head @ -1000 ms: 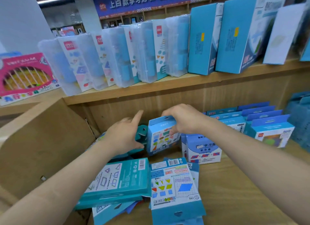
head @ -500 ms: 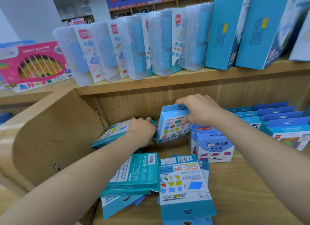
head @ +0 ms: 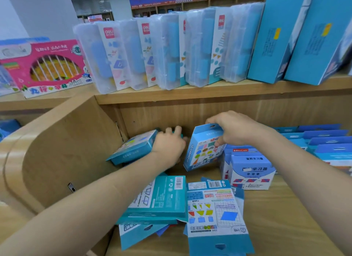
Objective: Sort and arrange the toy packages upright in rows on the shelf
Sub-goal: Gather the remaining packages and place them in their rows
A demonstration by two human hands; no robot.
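Shape-puzzle package, centre of frame: stands near-upright on the lower shelf, tilted slightly, printed face toward the camera, hang-tab end up. Right hand holds it from above, thumb on the front face, fingers curled over the tab edge and closed on the package. Judgement: the top grip lets the base pivot on the board so the package can be squared up against the row.

Left of centre: teal package lies tilted, one end raised, against the side panel. Left hand is pressed to its right end, knuckles up; fingertips are hidden behind it, so I cannot tell whether they grip or only push. Judgement: likely bracing it clear of the standing slot.

Right of centre: light-blue boxes already upright in a row, just beside the held package.

Lower centre: unsorted packages lie flat in a loose overlapping pile.

Both forearms reach forward from the lower corners, wrists bent down.
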